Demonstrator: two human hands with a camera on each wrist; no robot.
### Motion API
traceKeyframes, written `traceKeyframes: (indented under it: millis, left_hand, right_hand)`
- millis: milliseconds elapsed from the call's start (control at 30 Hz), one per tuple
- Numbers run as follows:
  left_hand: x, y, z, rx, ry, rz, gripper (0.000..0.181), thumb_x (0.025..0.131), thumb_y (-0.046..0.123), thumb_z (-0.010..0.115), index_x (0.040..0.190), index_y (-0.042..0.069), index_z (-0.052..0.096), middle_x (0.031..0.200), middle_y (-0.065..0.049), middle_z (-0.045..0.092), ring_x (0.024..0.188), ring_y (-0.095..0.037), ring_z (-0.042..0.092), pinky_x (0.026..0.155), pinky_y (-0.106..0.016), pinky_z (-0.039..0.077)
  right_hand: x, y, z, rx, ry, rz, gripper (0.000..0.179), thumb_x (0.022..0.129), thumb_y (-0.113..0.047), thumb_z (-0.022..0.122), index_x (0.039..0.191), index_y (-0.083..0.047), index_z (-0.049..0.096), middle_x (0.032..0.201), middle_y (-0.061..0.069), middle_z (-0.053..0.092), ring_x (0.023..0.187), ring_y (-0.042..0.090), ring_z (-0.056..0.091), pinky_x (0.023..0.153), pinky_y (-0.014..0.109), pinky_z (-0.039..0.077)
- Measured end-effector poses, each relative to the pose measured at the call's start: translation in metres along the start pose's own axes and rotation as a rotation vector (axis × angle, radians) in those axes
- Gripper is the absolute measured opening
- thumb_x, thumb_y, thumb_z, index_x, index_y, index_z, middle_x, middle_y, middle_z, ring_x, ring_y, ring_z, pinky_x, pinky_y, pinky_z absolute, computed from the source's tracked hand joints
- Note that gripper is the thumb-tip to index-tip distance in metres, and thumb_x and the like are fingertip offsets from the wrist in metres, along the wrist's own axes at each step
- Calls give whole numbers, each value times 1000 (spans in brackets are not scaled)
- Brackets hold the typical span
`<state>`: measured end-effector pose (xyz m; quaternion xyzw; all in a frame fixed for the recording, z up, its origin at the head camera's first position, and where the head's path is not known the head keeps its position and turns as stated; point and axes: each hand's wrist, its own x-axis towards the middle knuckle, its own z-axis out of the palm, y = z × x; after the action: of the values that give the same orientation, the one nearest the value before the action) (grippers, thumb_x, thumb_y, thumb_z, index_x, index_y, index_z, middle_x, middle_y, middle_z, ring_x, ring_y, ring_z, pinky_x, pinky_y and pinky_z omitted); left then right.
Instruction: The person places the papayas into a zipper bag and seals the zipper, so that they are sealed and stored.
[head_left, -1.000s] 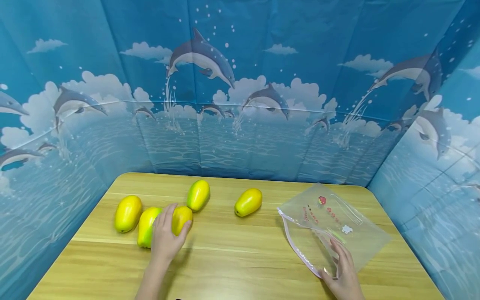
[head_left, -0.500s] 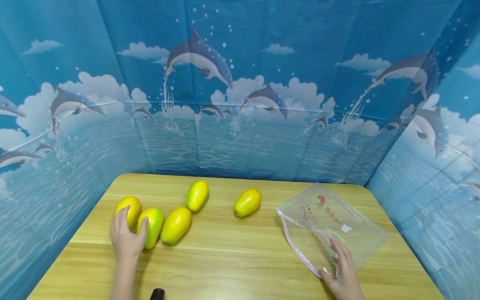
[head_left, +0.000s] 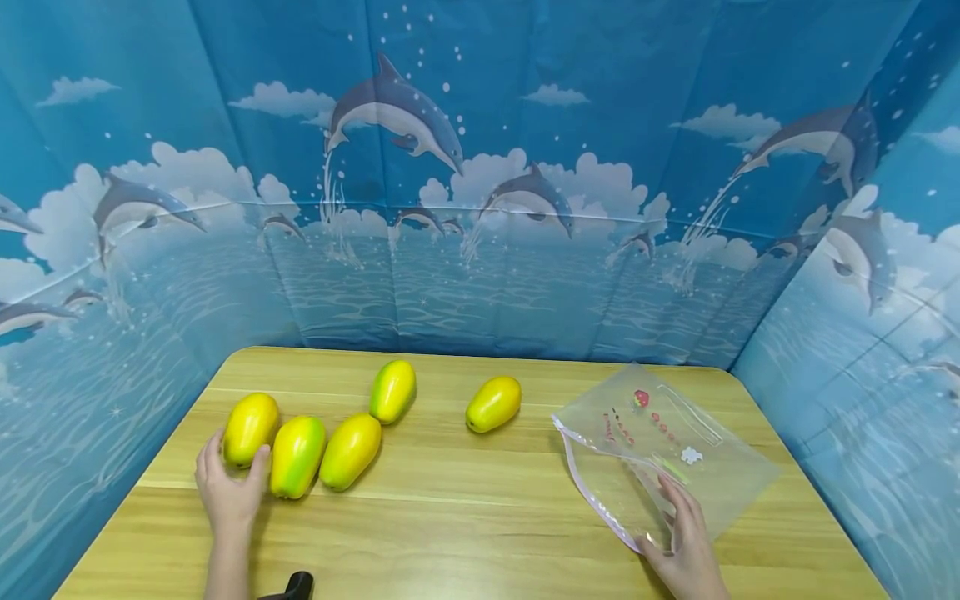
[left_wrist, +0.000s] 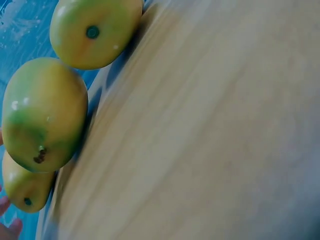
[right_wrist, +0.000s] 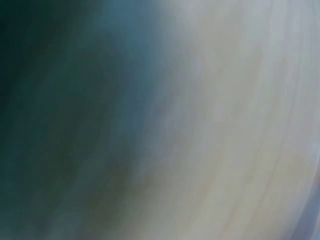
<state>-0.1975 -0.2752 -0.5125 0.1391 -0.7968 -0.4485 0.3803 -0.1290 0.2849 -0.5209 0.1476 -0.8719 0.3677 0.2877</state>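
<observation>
My left hand point(head_left: 228, 492) is at the near end of the leftmost yellow mango point(head_left: 251, 429), thumb and fingers spread around that end. Just right of it lie a green-and-yellow mango point(head_left: 297, 457) and another yellow mango point(head_left: 351, 452). In the left wrist view, fingertips point(left_wrist: 15, 227) show at the lower left, by a mango point(left_wrist: 27, 187). On the right, my right hand point(head_left: 686, 546) pinches the open edge of a clear zip bag point(head_left: 720, 475) with red strawberry prints, lying flat with its mouth toward the left. The right wrist view is blurred.
Farther back on the wooden table point(head_left: 465, 533) rest two more mangoes, a green-yellow one point(head_left: 393, 392) and a yellow one point(head_left: 493, 404). A blue dolphin curtain point(head_left: 480, 275) borders the table behind and at the sides. A black object point(head_left: 300, 585) pokes in at the bottom edge.
My left hand has left the third mango, passed leftward over the green-and-yellow one and come to the leftmost mango's near end. My right hand and the bag have stayed put.
</observation>
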Motion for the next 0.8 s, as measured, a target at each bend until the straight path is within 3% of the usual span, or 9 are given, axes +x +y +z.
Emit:
traceKeyframes:
  millis: [233,533,800]
  left_hand:
    - [-1,-5,1,-18,-31,-45,68,75,13,71,132,-4,38,131,-27,36,118,-43,32,104,-54,23]
    - [0,-13,3,29,-66,-96,70,77,11,70,135,-3,33,133,-28,33,117,-43,31,103,-57,23]
    - [3,-16,6,57,-53,-127,71,74,5,72,134,-3,34,129,-26,35,114,-40,35,99,-55,29]
  right_hand:
    - [0,1,0,-8,2,2,105,41,24,75,135,10,31,131,27,33,120,-7,27,89,-2,27]
    - [1,-2,-1,-32,2,12,104,41,21,76,135,9,32,129,29,35,119,-10,26,88,-3,27]
    - [1,-3,-1,-38,-10,33,106,42,23,75,136,8,31,130,28,34,119,-11,24,89,-3,25]
